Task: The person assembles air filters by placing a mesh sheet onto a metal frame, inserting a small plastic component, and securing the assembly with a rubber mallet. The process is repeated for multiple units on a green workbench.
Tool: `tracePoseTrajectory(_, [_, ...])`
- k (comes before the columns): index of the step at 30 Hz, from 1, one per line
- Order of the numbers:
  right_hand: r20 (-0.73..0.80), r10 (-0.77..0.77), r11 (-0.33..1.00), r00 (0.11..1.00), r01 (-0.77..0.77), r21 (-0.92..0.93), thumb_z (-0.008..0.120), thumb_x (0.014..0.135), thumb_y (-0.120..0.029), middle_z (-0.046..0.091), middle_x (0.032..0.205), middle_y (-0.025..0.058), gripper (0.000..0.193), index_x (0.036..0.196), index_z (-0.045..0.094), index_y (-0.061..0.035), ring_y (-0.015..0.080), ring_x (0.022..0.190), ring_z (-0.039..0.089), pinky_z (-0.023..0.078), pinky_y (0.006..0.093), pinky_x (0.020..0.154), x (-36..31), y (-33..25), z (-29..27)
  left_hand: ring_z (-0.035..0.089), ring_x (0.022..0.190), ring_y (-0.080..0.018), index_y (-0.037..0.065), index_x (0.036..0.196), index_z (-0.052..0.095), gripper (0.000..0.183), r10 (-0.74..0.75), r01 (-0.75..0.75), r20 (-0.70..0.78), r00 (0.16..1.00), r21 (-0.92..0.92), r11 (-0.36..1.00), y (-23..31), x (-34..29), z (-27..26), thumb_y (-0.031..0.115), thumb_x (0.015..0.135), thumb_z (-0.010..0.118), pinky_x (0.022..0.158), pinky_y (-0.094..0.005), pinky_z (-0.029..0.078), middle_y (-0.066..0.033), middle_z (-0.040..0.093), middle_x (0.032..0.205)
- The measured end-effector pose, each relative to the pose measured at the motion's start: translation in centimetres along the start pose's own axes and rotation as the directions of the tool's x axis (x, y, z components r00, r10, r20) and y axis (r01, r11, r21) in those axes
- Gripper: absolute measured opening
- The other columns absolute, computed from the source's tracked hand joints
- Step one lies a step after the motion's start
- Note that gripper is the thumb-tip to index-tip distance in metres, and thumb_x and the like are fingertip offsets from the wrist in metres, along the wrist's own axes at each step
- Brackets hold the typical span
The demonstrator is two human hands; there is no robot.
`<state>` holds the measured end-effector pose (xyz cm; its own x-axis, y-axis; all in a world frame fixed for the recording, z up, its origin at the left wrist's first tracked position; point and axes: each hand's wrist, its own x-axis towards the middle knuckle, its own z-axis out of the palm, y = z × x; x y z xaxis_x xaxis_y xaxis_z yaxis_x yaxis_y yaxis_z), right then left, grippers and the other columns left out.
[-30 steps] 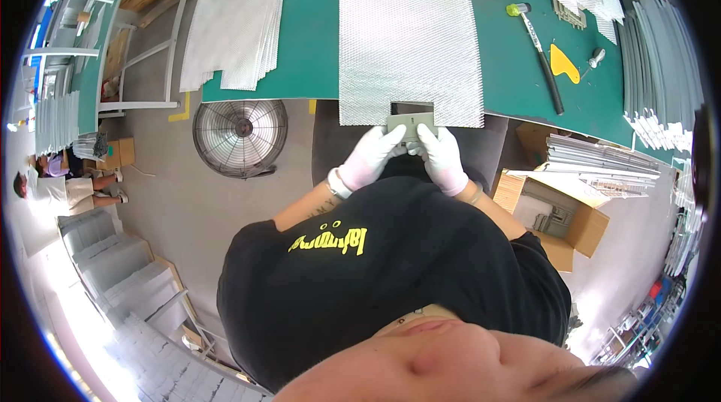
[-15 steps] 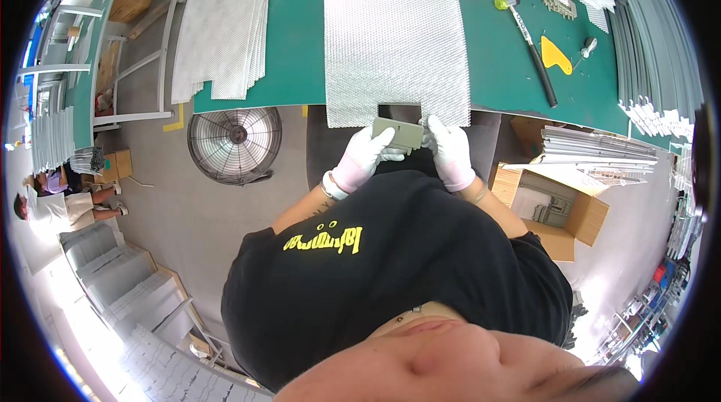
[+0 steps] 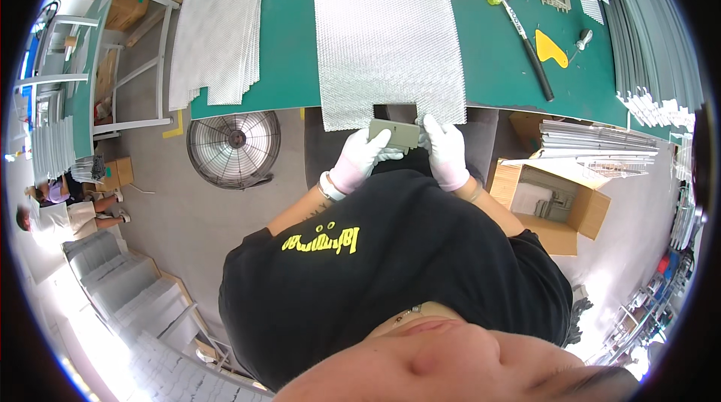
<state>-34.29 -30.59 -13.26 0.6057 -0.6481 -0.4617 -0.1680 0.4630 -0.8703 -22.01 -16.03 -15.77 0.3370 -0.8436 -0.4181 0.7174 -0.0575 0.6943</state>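
In my gloved left hand (image 3: 360,157) is a flat grey-olive plastic piece (image 3: 395,134) with a notched lower edge, the thumb lying over its face. It is just below the rectangular cutout in the near edge of a silver mesh sheet (image 3: 389,42). My gloved right hand (image 3: 446,150) is closed at the right side of that cutout, thumb and fingers pinching the mesh edge close to the plastic piece. The fingertips behind the mesh and the piece are partly hidden. The sheet lies on the green table (image 3: 289,49), its near end hanging over the edge.
Left on the table is a stack of mesh sheets (image 3: 218,34). To the right lie a mallet (image 3: 523,34), a yellow scraper (image 3: 552,49), a screwdriver (image 3: 583,40) and grey strips (image 3: 650,42). A floor fan (image 3: 234,148) stands below left, an opened cardboard box (image 3: 589,218) below right.
The whole view has shifted slightly, with the table things a little further left. Both hands keep their hold, and the plastic piece stays by the cutout.
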Motion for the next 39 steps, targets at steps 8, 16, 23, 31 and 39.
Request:
tracePoseTrajectory(8, [-0.030, -0.018, 0.998, 0.999, 0.016, -0.057, 0.065, 0.095, -0.029, 0.068, 0.081, 0.0093, 0.034, 0.092, 0.068, 0.0044, 0.0120, 0.070, 0.061, 0.050, 0.0269, 0.067, 0.6, 1.7, -0.8, 0.066, 0.099, -0.0208, -0.004, 0.128, 0.051, 0.040, -0.010, 0.003, -0.077, 0.997, -0.086, 0.996, -0.4, 0.0, 0.6, 0.026, 0.102, 0.054, 0.089, -0.0366, 0.056, -0.0157, 0.063, 0.119])
tracePoseTrajectory(16, [0.389, -0.020, 0.994, 0.921, -0.026, 0.110, 0.058, 0.099, -0.036, 0.064, 0.111, 0.0085, 0.043, 0.123, 0.056, -0.0010, 0.0163, 0.101, 0.060, 0.048, 0.0313, 0.092, 0.3, 5.1, -0.2, 0.059, 0.117, -0.0325, 0.003, 0.140, 0.044, 0.055, -0.020, -0.297, 0.311, 0.950, 0.924, 0.240, 4.7, -3.3, 1.2, 0.039, 0.099, 0.051, 0.101, -0.0405, 0.045, -0.0234, 0.059, 0.120])
tracePoseTrajectory(23, [0.240, -0.088, 0.955, 0.967, 0.013, 0.296, 0.048, 0.103, -0.030, 0.064, 0.088, 0.0051, 0.031, 0.108, 0.060, -0.0016, 0.0108, 0.073, 0.058, 0.049, 0.0265, 0.065, 0.5, 2.4, 1.9, 0.053, 0.123, -0.0353, 0.009, 0.134, 0.057, 0.056, -0.109, -0.622, 0.614, 0.782, 0.755, -0.210, 17.0, 4.7, 6.9, 0.043, 0.090, 0.061, 0.105, -0.0452, 0.039, -0.0171, 0.062, 0.127])
tracePoseTrajectory(31, [-0.310, -0.199, 0.892, 0.930, 0.303, 0.335, 0.048, 0.104, -0.030, 0.062, 0.098, 0.0042, 0.032, 0.115, 0.057, -0.0005, 0.0099, 0.083, 0.057, 0.049, 0.0276, 0.072, 0.1, 4.2, -3.2, 0.028, 0.141, -0.0474, 0.012, 0.147, 0.043, 0.074, 0.107, -0.486, 0.667, 0.737, 0.634, -0.601, 7.6, 11.0, 9.1, 0.057, 0.089, 0.055, 0.114, -0.0654, 0.013, -0.0230, 0.034, 0.153])
tracePoseTrajectory(39, [-0.063, -0.140, 0.980, 0.988, 0.147, 0.134, 0.051, 0.102, -0.031, 0.063, 0.093, 0.0014, 0.030, 0.108, 0.061, -0.0036, 0.0088, 0.080, 0.058, 0.050, 0.0271, 0.071, 1.6, 2.2, -6.8, 0.026, 0.141, -0.0497, 0.010, 0.147, 0.042, 0.071, 0.180, -0.378, 0.570, 0.802, 0.716, -0.586, 6.4, 9.8, 9.5, 0.051, 0.091, 0.054, 0.113, -0.0664, 0.012, -0.0262, 0.032, 0.152])
